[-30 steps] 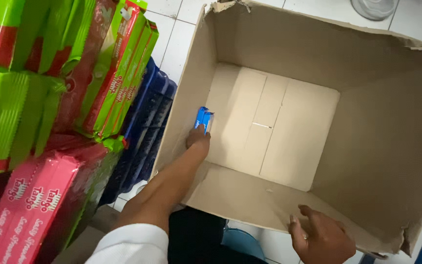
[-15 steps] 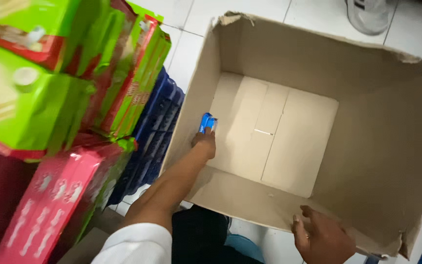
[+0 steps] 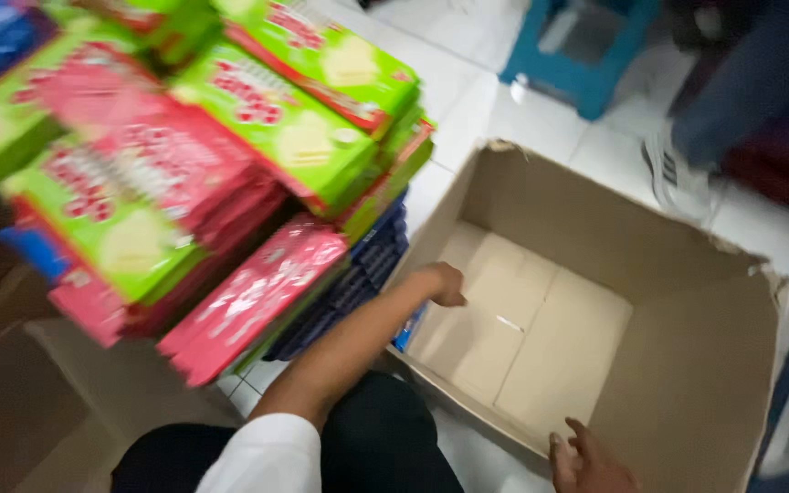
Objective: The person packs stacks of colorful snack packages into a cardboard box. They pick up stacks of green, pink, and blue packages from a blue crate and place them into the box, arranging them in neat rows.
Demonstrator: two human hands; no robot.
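Note:
An open cardboard box (image 3: 687,383) stands on the white tiled floor, its bottom bare. My left hand (image 3: 442,283) reaches inside it by the left wall, fingers curled, with nothing visible in them. A small blue packet (image 3: 409,330) stands against that wall just below my wrist. My right hand (image 3: 586,456) holds the box's near rim at the bottom of the view. The picture is blurred by motion.
Stacks of green packs (image 3: 308,137) and pink packs (image 3: 248,297) rise at the left, over dark blue packs (image 3: 367,265) beside the box. A blue plastic stool (image 3: 586,50) stands at the back. Another person's shoe (image 3: 673,173) and leg are at the upper right.
The view has swung left and pulled back. My left hand has come off the blue packet, which now stands against the box's left wall. My right hand stays on the near rim.

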